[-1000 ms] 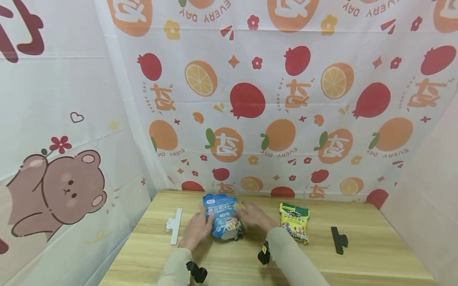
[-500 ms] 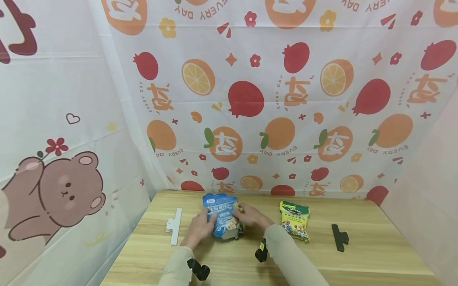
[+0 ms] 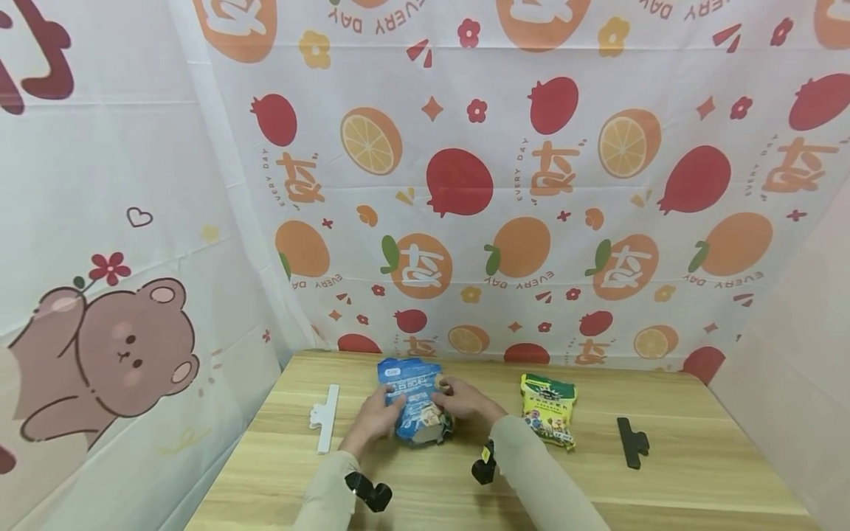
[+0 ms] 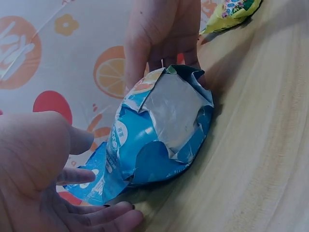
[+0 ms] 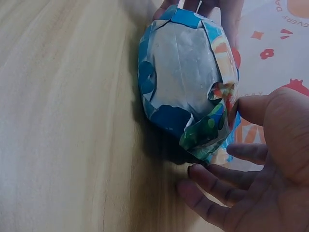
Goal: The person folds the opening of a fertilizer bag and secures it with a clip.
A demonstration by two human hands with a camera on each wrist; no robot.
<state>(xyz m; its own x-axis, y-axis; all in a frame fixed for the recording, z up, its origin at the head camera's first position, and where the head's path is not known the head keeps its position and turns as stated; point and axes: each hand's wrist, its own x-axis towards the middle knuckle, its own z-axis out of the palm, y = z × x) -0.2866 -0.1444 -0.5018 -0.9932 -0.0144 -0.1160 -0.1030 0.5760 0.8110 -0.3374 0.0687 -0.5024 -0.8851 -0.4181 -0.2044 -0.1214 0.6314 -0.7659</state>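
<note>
Right now, a blue bag (image 3: 415,407) lies near the far edge of the table (image 3: 531,494), left of its middle, printed face up and its pale, folded end turned towards the person. The left hand (image 3: 373,418) is at the bag's left side, thumb on the printed front; in the left wrist view its fingers are spread and mostly straight. The right hand (image 3: 467,400) is at the opposite side, its thumb touching the bag, and the right wrist view shows fingers only slightly bent beside the crumpled green corner. Neither hand is clenched — both simply rest against the bag from either side.

A yellow and green packet (image 3: 547,409) lies to the right of the right hand, nearer the far edge than the near one. A white clip (image 3: 325,419) is by the left edge of the table, just beyond the left hand, and a black clip (image 3: 631,442) is towards the right edge, past the packet. Light sleeves (image 3: 544,476) cover both arms, with a small black device (image 3: 369,492) at each wrist. Behind the far edge hangs a white cloth (image 3: 458,251) printed with oranges and red fruit.
</note>
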